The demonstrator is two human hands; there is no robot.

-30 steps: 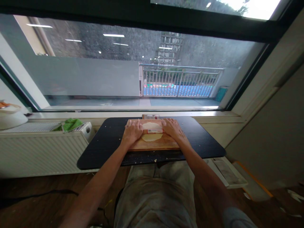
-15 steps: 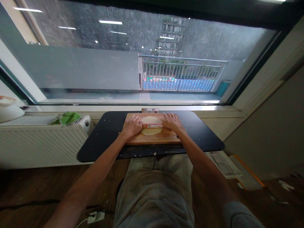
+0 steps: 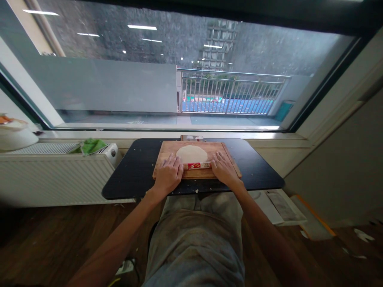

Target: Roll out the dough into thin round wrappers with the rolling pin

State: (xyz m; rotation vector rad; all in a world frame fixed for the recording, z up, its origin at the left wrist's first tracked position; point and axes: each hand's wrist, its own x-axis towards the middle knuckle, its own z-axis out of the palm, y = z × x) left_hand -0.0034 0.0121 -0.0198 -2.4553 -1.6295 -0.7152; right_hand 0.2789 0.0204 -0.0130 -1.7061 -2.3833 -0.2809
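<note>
Lying between flat left hand (image 3: pixel 168 175) and right hand (image 3: pixel 224 172): rolling pin (image 3: pixel 197 165), both touching

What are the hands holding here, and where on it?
A rolling pin: left hand and right hand press flat on its two ends, at the dough's near edge.

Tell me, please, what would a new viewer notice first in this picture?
First, the two hands: the left hand and the right hand press flat on the ends of a rolling pin at the near edge of a pale round of dough. The dough lies on a wooden board on a small black table. Behind it, a big window fills the upper half.
</note>
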